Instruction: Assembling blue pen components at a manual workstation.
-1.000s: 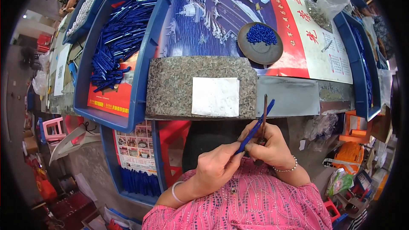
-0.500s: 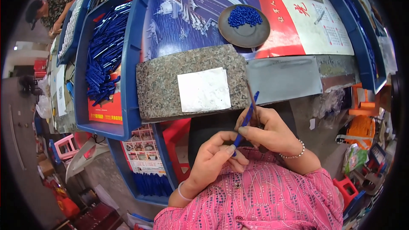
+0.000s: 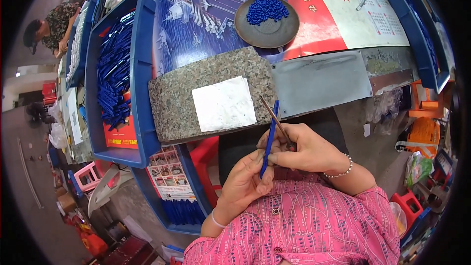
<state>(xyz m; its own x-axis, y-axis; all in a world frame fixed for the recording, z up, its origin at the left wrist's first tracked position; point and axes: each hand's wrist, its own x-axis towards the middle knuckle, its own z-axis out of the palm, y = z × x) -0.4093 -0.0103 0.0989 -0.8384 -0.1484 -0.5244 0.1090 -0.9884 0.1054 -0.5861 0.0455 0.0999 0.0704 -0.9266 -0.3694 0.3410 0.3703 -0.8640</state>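
A slim blue pen-like stick (image 3: 271, 130) stands slanted in front of my chest, its upper end near the stone slab. Fingers of my left hand (image 3: 244, 179) pinch its lower part. My right hand (image 3: 311, 153) is closed beside it, thumb against the stick, and also holds a thin brown pointed tool (image 3: 269, 109) whose exact kind I cannot make out. The tool's tip points up and left, crossing near the stick. Just beyond my hands lies folded white paper (image 3: 223, 104) on a speckled stone slab (image 3: 169, 95).
Small blue pieces (image 3: 267, 11) lie in a round dark dish (image 3: 270, 38) on a poster. A blue bin (image 3: 143, 118) of blue sticks (image 3: 115, 68) is at left, another bin (image 3: 196, 179) below it. A grey sheet (image 3: 321, 83) and another bin (image 3: 427, 68) are right. Another person (image 3: 56, 27) sits far left.
The blue stick has turned more upright, and the brown tool leans further left. Both hands stay close together. The whole view has shifted a little.
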